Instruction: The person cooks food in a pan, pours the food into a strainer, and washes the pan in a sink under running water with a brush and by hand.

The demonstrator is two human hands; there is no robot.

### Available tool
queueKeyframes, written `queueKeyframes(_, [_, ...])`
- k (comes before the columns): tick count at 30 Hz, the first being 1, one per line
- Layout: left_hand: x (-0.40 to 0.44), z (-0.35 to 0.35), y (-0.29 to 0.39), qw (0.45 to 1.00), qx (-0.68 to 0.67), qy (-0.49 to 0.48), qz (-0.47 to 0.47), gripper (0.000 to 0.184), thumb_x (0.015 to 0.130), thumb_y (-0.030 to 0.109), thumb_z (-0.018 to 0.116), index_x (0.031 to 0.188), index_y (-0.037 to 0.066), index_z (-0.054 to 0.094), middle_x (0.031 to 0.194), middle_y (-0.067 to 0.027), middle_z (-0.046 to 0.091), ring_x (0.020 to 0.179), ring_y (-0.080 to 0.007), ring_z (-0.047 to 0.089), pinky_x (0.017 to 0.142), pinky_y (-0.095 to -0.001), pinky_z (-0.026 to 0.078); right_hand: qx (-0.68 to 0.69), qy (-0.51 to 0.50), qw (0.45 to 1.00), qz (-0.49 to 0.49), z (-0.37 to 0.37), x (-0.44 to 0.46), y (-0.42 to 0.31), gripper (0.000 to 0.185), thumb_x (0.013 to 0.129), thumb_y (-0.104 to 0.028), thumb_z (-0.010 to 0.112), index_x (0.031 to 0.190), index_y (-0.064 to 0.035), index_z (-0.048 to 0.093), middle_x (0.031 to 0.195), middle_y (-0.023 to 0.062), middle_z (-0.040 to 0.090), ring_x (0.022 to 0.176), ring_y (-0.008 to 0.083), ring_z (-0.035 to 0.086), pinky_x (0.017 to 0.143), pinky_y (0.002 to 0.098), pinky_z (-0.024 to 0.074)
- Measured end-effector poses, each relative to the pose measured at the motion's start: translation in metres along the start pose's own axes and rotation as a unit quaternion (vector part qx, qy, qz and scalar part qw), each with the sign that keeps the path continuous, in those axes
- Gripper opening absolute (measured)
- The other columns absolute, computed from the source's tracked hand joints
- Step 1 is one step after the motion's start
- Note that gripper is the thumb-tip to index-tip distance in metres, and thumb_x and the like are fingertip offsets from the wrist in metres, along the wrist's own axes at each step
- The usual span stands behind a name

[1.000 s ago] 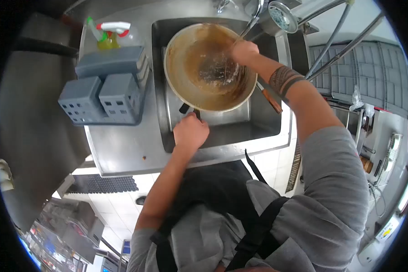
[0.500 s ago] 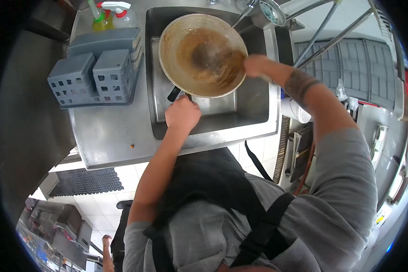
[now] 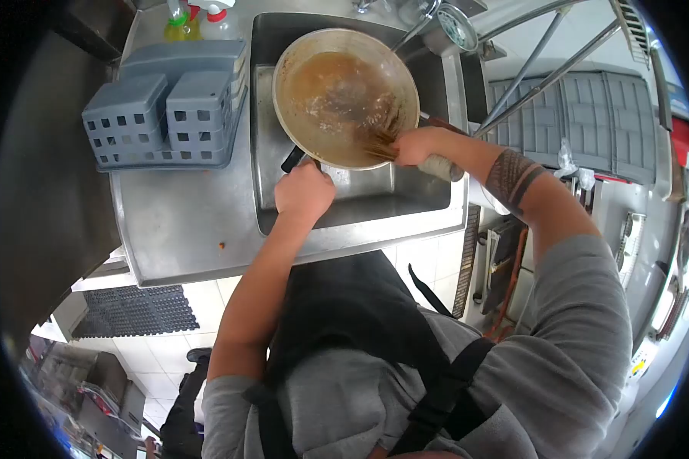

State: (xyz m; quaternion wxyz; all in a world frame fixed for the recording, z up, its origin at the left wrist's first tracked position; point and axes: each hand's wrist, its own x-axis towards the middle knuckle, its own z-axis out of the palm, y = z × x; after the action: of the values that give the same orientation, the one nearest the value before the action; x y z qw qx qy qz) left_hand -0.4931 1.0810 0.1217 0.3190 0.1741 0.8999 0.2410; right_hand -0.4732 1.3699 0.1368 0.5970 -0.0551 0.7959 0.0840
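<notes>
Your right hand (image 3: 419, 145) has shifted toward you, to the near-right rim of the pan (image 3: 298, 115), closed around a brush (image 3: 440, 168). Its brown, splayed bristles point left and slightly away, the long axis slanting. Your left hand (image 3: 305, 190) clenches near the handle; the pan, holding murky brown liquid, sits over the sink (image 3: 360, 210).
</notes>
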Motion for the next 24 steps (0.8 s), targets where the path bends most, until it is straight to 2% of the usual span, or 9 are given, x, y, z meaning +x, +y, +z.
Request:
queueKeyframes(3, [0.004,-0.002,0.001,0.998,0.047,-0.03,0.006,0.033,0.088,0.028,0.058,0.1,-0.002,0.065,0.095,-0.0251,0.071,0.092,-0.0417,0.069,0.085,-0.0499,0.055,-0.071,0.053,0.996,0.005,0.009,0.046,0.061,0.036,0.086,-0.028,0.053,0.112,-0.0091,0.071,0.108,0.016,0.071,0.099,0.0344,0.069,0.086,0.0477,0.0545])
queueKeyframes(4, [0.006,-0.003,0.002,0.999,0.043,-0.028,0.011,0.029,0.085,0.023,0.057,0.099,-0.001,0.067,0.097,-0.0234,0.072,0.092,-0.0405,0.07,0.084,-0.0483,0.055,0.057,0.198,0.971,0.117,-0.001,0.046,0.071,0.034,0.086,-0.023,0.054,0.109,-0.0067,0.073,0.105,0.0166,0.072,0.099,0.035,0.07,0.085,0.0471,0.0551])
queueKeyframes(6, [0.011,-0.007,0.002,0.998,0.057,-0.027,0.013,0.029,0.085,0.024,0.058,0.098,-0.001,0.067,0.097,-0.0234,0.071,0.091,-0.0406,0.07,0.084,-0.0483,0.055,0.145,0.323,0.919,0.174,-0.028,0.065,0.083,0.031,0.086,-0.02,0.054,0.105,-0.0068,0.074,0.101,0.0179,0.073,0.095,0.035,0.07,0.081,0.0466,0.0561])
queueKeyframes(9, [0.012,-0.013,0.013,0.996,0.087,-0.014,0.008,0.029,0.084,0.024,0.059,0.096,-0.001,0.068,0.097,-0.024,0.071,0.091,-0.0412,0.069,0.084,-0.0485,0.055,0.011,0.32,0.947,-0.026,-0.057,0.152,0.065,0.038,0.087,-0.021,0.053,0.121,-0.0093,0.066,0.103,0.0206,0.071,0.091,0.0373,0.069,0.08,0.0488,0.0553])
queueKeyframes(11, [0.009,-0.015,0.025,0.996,0.092,0.008,-0.014,0.034,0.084,0.03,0.059,0.094,-0.001,0.068,0.092,-0.0251,0.07,0.091,-0.0429,0.068,0.085,-0.0506,0.053,0.173,0.37,0.91,-0.065,-0.054,0.12,0.019,0.044,0.088,-0.022,0.053,0.13,-0.0091,0.059,0.105,0.0209,0.07,0.093,0.0398,0.067,0.083,0.0508,0.0533])
queueKeyframes(13, [0.007,-0.02,0.035,0.993,0.106,0.004,-0.047,0.032,0.084,0.028,0.059,0.096,0.0,0.068,0.093,-0.0249,0.07,0.091,-0.0419,0.068,0.084,-0.0495,0.054,0.2,0.333,0.91,-0.148,-0.026,0.101,0.003,0.037,0.084,-0.02,0.054,0.114,-0.0044,0.067,0.097,0.0216,0.071,0.092,0.0395,0.068,0.081,0.0496,0.0539])
queueKeyframes(17, [0.0,-0.023,0.047,0.987,0.134,0.018,-0.084,0.032,0.084,0.03,0.061,0.098,0.002,0.069,0.093,-0.0238,0.071,0.09,-0.0396,0.069,0.081,-0.0479,0.055,0.041,0.096,0.981,-0.162,0.035,0.059,0.045,0.048,0.09,-0.025,0.052,0.136,-0.0118,0.055,0.118,0.02,0.066,0.109,0.0389,0.062,0.092,0.0485,0.0498])
queueKeyframes(19, [-0.01,-0.034,0.061,0.985,0.158,0.057,-0.045,0.032,0.084,0.031,0.062,0.097,0.003,0.068,0.089,-0.0228,0.071,0.086,-0.0394,0.07,0.08,-0.0479,0.055,0.12,0.137,0.98,-0.073,0.04,-0.005,0.073,0.052,0.09,-0.028,0.055,0.14,-0.0152,0.052,0.123,0.0197,0.064,0.115,0.0371,0.06,0.094,0.0482,0.0491])
queueKeyframes(24, [-0.023,-0.09,0.138,0.959,0.195,0.185,0.093,0.033,0.083,0.034,0.064,0.093,0.003,0.067,0.078,-0.0195,0.071,0.075,-0.039,0.07,0.074,-0.0481,0.056,0.24,0.3,0.918,0.097,0.046,-0.143,0.09,0.062,0.087,-0.025,0.06,0.147,-0.0191,0.045,0.107,0.0175,0.071,0.099,0.0366,0.068,0.084,0.0473,0.0546])
